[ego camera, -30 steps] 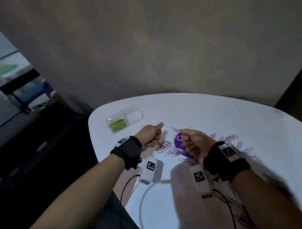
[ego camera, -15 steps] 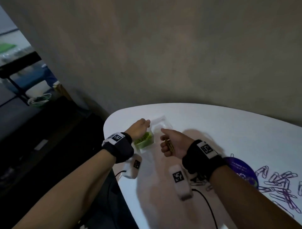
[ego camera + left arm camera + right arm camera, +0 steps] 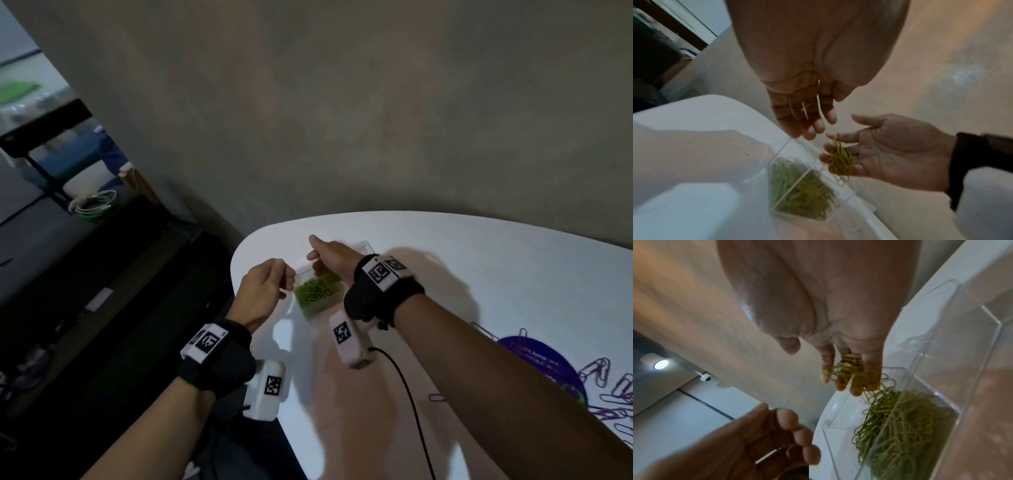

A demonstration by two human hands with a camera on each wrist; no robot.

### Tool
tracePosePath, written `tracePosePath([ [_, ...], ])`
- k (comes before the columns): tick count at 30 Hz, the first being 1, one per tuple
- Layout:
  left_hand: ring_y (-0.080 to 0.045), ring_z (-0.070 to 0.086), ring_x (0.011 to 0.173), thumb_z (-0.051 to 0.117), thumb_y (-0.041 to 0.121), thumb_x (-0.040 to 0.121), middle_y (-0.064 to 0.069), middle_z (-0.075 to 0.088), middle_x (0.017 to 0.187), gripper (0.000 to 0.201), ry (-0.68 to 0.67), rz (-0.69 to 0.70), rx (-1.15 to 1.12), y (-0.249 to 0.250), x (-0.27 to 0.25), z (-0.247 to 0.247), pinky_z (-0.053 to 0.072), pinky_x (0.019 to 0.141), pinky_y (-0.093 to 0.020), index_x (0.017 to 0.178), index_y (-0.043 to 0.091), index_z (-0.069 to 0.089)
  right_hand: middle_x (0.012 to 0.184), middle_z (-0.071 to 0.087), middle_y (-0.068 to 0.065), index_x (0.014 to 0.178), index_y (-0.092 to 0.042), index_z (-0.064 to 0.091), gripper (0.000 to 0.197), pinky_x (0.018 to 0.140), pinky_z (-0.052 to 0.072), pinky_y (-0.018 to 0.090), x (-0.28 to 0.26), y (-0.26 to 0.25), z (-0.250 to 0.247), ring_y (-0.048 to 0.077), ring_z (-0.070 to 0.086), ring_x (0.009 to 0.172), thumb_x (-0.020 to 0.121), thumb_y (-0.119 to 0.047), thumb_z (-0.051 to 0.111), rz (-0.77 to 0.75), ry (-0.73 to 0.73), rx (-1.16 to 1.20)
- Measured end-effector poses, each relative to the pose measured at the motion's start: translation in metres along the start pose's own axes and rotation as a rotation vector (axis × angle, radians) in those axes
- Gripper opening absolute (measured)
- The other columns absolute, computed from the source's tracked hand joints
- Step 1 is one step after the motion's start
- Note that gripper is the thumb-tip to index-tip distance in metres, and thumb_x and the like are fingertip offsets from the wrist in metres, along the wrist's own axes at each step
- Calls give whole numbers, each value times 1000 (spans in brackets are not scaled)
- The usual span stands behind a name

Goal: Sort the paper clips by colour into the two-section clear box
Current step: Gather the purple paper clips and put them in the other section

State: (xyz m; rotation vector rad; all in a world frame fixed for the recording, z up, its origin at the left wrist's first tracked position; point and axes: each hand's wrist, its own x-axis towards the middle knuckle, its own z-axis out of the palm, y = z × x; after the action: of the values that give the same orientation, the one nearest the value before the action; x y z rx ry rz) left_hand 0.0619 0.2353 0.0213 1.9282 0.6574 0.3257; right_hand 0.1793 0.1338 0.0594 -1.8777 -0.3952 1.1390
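Note:
The two-section clear box (image 3: 320, 310) (image 3: 781, 162) (image 3: 838, 444) stands near the table's left edge, lid open, with a heap of green paper clips (image 3: 315, 289) (image 3: 803, 194) (image 3: 900, 426) inside. My right hand (image 3: 325, 257) (image 3: 849, 146) (image 3: 840, 369) hovers over the box, palm open. A bunch of yellow-green clips (image 3: 840, 159) (image 3: 853, 371) lies loose on its straight fingers and slides off toward the box. My left hand (image 3: 274, 277) (image 3: 807, 123) (image 3: 789, 426) hangs just left of the box with relaxed fingers, holding nothing I can make out.
Several purple clips (image 3: 609, 387) lie scattered at the table's right edge around a purple round disc (image 3: 541, 363). The white table (image 3: 479, 274) ends just left of the box, with dark floor below. A grey wall stands behind.
Both hands left the purple pile and travelled left to the box. My right hand was a fist half a second ago and now has spread its fingers over the box.

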Motion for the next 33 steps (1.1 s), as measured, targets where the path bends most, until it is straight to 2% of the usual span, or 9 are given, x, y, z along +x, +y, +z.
tracePosePath([
  [2,-19,55,69,32,24,102,-5,59,68,42,-1,-18,1,-7,-10,2,46,68,-36,72,11,58,97,57,7,120,-4,56,56,95,38,35,-3,-1,2,21,50,96,100,-45,23,-55,-6,-67],
  [5,-19,57,69,34,23,102,-2,62,68,41,-11,-34,15,-18,-21,6,48,68,-38,71,13,60,127,55,14,129,-5,51,57,105,34,38,-10,-1,2,25,50,115,101,-44,19,-101,-26,-164],
  [9,-17,56,66,37,22,101,1,61,66,40,-29,4,84,-21,-38,15,47,66,-36,71,16,61,136,51,14,132,-9,50,51,106,32,36,-21,6,-1,26,45,127,102,-39,23,-200,13,-182],
  [12,-15,53,62,40,19,100,1,60,64,37,-102,47,165,-10,-56,35,43,64,-27,72,10,63,125,57,13,128,-10,54,48,105,36,37,-34,21,-12,26,51,122,101,-39,28,-249,57,-98],
  [16,-4,54,58,43,22,98,10,58,64,32,-316,91,308,16,-79,81,40,58,-8,77,11,66,107,59,10,121,-7,57,43,85,43,33,-74,58,-42,23,57,98,102,-37,32,-241,97,45],
  [21,-8,54,62,46,22,96,5,60,72,26,-629,169,457,52,-114,157,43,64,-17,82,11,65,89,63,5,109,-7,61,32,69,45,27,-144,136,-94,18,61,81,101,-28,38,-198,164,56],
  [27,-12,53,67,50,17,95,-6,63,79,22,-800,337,489,90,-166,253,40,60,-16,92,3,66,68,58,-4,89,-5,67,24,58,40,13,-245,238,-153,7,53,64,95,-21,51,-147,386,-75],
  [30,-17,52,73,52,19,94,-13,63,83,23,-827,418,561,104,-191,297,34,61,-23,88,1,65,70,63,1,71,-9,62,27,59,43,14,-300,291,-182,12,57,64,92,-21,52,-41,481,-140],
  [33,-18,58,81,54,17,93,-9,67,94,20,-858,531,622,114,-212,331,36,64,-21,98,4,68,89,69,1,84,-10,67,17,64,46,19,-344,338,-202,17,61,79,87,-16,51,76,608,-223],
])
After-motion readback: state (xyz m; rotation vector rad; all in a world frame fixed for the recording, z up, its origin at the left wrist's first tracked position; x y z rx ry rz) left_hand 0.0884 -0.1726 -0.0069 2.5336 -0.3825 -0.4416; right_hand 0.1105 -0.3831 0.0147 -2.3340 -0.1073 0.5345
